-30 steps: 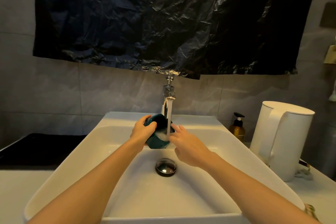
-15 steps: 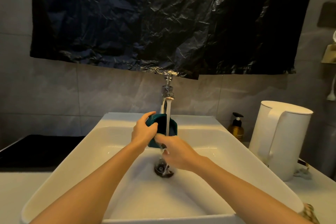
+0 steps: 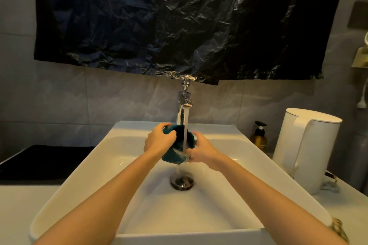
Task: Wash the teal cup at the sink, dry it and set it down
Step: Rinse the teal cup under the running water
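Rinsing the teal cup point(image 3: 170, 157) under the tap point(image 3: 184, 101).
Left hand point(image 3: 159, 141) and right hand point(image 3: 201, 150) clamp their fingers round it, hiding its sides; white sink point(image 3: 139, 127), white desk point(image 3: 16, 205), black sheet point(image 3: 179, 22) behind.

both hands point(image 3: 159, 142) point(image 3: 201, 150) hold the teal cup point(image 3: 179, 145) under running tap point(image 3: 184, 103) water.

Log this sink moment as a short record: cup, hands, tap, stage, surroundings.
cup: teal cup, tilted, held over the sink under the water
left hand: grips the cup's left side
right hand: holds the cup's right side; fingers blurred
tap: running; the stream hits the cup and falls toward the drain
stage: rinsing; not yet dried or set down
counter, right: white kettle, soap bottle
wall: black plastic sheet above the tap
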A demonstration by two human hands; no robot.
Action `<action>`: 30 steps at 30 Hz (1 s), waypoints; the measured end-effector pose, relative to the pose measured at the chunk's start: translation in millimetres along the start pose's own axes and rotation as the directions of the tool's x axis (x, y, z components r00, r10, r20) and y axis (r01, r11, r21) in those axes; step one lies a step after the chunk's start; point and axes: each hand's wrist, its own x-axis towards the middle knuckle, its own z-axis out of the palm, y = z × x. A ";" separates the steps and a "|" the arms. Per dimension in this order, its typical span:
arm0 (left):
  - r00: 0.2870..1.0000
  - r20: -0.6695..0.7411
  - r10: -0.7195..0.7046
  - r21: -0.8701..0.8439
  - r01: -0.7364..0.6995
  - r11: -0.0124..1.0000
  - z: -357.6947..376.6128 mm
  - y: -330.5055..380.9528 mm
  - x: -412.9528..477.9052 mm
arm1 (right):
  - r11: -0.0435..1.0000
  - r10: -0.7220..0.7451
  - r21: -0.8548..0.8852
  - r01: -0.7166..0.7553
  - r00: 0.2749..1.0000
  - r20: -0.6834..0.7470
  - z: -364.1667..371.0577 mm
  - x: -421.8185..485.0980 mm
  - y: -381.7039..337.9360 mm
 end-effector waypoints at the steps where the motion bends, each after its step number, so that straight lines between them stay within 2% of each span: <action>1: 1.000 -0.002 0.026 0.067 -0.026 0.997 -1.3 1.7 -1.5 | 0.999 0.022 -0.047 -0.021 1.000 0.022 -0.2 3.5 0.0; 4: 0.998 0.026 0.056 0.163 -0.060 0.985 -3.8 4.8 -3.7 | 0.956 -0.088 -0.291 0.041 0.985 -0.151 3.0 14.5 3.0; 6: 0.998 0.046 0.039 0.159 -0.046 0.986 -4.8 5.2 -4.8 | 0.907 -0.179 -0.416 0.061 0.951 -0.251 7.0 16.5 3.7; 8: 0.999 0.042 0.023 0.141 -0.028 0.990 -6.3 4.7 -4.3 | 0.871 -0.218 -0.488 0.053 0.933 -0.287 9.3 17.4 4.5; 10: 0.999 0.012 0.030 0.171 -0.032 0.985 -7.9 3.6 -4.0 | 0.886 -0.187 -0.458 0.072 0.959 -0.212 10.8 17.1 6.0; 13: 0.999 0.000 0.039 0.240 -0.038 0.970 -10.2 2.6 -4.8 | 0.973 -0.051 -0.222 0.056 0.998 0.028 11.9 13.5 7.5; 14: 0.999 0.018 0.042 0.247 -0.045 0.968 -10.6 2.9 -5.6 | 0.976 -0.038 -0.211 0.045 0.999 0.038 11.3 13.6 8.6; 18: 0.991 0.129 0.046 0.209 -0.072 0.975 -10.0 7.8 -7.8 | 0.888 -0.168 -0.452 0.082 0.974 -0.155 5.2 20.6 12.3; 21: 0.987 0.158 0.021 0.194 -0.052 0.980 -10.5 9.8 -9.9 | 0.844 -0.191 -0.520 0.128 0.979 -0.071 3.0 19.8 13.8; 24: 0.988 0.150 -0.022 0.171 -0.004 0.985 -12.5 7.4 -7.7 | 0.901 -0.177 -0.390 0.189 0.982 0.065 2.8 14.5 11.5; 27: 0.979 0.200 -0.046 0.063 0.034 0.997 -12.8 8.2 -7.7 | 0.922 -0.243 -0.318 0.223 0.970 -0.026 3.5 17.0 11.4; 30: 0.961 0.260 -0.097 -0.148 0.139 0.979 -14.3 13.9 -8.3 | 0.925 -0.207 -0.349 0.150 0.970 -0.132 7.4 16.1 8.2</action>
